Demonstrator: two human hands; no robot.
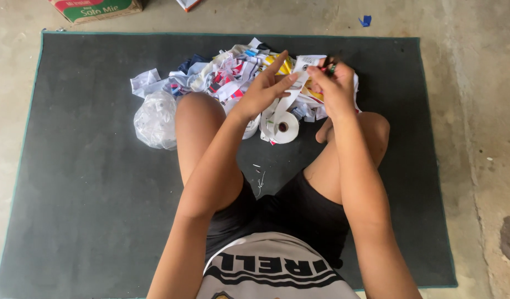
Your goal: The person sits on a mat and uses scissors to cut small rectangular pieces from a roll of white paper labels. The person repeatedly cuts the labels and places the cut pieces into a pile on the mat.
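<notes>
I sit on a dark grey mat (89, 182) with my knees up. My left hand (266, 86) pinches a white paper strip (299, 75) that runs down to a white paper roll (285, 126) lying on the mat between my legs. My right hand (335, 86) holds the strip's upper end together with a small dark green and red object, too hidden to name. Both hands hover over a pile of torn printed paper scraps (227, 75) at the far side of the mat.
A crumpled clear plastic bag (155, 119) lies left of my left knee. A cardboard box (97, 8) stands beyond the mat's far left corner. A blue scrap (365, 21) lies on the concrete floor (476, 111) around the mat.
</notes>
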